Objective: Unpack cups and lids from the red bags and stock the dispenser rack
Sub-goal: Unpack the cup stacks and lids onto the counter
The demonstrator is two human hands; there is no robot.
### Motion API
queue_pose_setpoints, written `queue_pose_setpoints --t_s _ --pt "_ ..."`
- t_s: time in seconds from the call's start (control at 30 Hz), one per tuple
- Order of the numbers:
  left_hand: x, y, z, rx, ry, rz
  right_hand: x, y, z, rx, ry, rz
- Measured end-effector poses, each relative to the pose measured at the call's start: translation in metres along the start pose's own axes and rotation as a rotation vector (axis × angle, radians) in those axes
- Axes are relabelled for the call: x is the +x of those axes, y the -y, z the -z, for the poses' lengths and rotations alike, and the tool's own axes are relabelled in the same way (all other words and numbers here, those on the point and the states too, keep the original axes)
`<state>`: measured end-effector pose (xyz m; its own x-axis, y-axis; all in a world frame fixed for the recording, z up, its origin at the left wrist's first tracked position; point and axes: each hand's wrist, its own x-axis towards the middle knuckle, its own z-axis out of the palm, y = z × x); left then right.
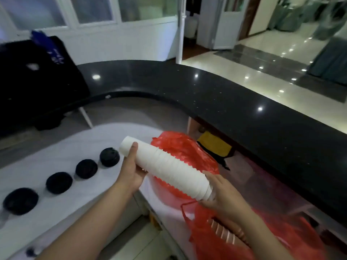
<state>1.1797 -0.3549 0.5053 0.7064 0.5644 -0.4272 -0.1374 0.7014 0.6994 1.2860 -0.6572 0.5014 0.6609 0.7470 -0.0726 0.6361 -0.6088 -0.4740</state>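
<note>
both hands held a long nested stack of white paper cups [167, 167] slantwise above the white desk [62, 145]: the left hand [131, 171] curled round its upper end, the right hand [223, 196] gripped the lower end. a crumpled red plastic bag [187, 147] lay just behind the stack, and another red plastic bag [210, 239] below showed brown ribbed cups [225, 232] inside. four round black plastic lids [86, 168] sat in a row to the left.

Curved black counter [216, 94]; glossy tiled floor [262, 59] reflecting ceiling lights; white glazed partition [116, 34] behind.
</note>
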Motion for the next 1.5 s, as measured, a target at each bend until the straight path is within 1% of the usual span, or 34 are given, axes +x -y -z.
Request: queue_pose_setpoints --t_s 0.07,0.17,0.33,0.43,0.53,0.63,0.73,0.8,0.93,1.0,1.13,1.23,1.33,1.5 --pt "-0.014 -0.011 0.014 -0.076 -0.093 -0.056 0.013 0.019 -0.013 0.030 0.036 0.062" --pt "-0.031 -0.038 0.042 -0.091 -0.185 -0.133 0.038 0.048 -0.028 0.077 0.088 0.145" --pt "-0.045 -0.102 0.086 -0.042 -0.245 -0.296 0.081 0.111 -0.045 0.203 0.135 0.277" --pt "-0.043 -0.145 0.102 0.021 -0.177 -0.352 0.115 0.147 -0.065 0.317 0.196 0.317" --pt "-0.028 -0.178 0.116 0.099 -0.075 -0.424 0.150 0.189 -0.095 0.400 0.198 0.340" --pt "0.001 -0.211 0.138 0.184 -0.015 -0.436 0.194 0.236 -0.123 0.464 0.202 0.325" --pt "0.028 -0.255 0.170 0.242 -0.033 -0.402 0.243 0.278 -0.147 0.494 0.210 0.307" --pt "0.044 -0.287 0.189 0.317 -0.040 -0.384 0.276 0.307 -0.161 0.494 0.244 0.295" --pt "0.075 -0.332 0.206 0.445 -0.067 -0.484 0.333 0.360 -0.182 0.484 0.283 0.281" --pt "0.090 -0.340 0.210 0.552 -0.090 -0.541 0.353 0.378 -0.195 0.479 0.293 0.253" --pt "0.118 -0.334 0.225 0.722 -0.075 -0.540 0.377 0.395 -0.217 0.457 0.310 0.215" --pt "0.134 -0.323 0.235 0.792 -0.085 -0.499 0.387 0.388 -0.229 0.400 0.346 0.143" --pt "0.143 -0.306 0.243 0.901 -0.113 -0.446 0.396 0.372 -0.249 0.308 0.413 0.028" --pt "0.155 -0.292 0.250 0.958 -0.131 -0.384 0.399 0.370 -0.261 0.320 0.447 0.012"
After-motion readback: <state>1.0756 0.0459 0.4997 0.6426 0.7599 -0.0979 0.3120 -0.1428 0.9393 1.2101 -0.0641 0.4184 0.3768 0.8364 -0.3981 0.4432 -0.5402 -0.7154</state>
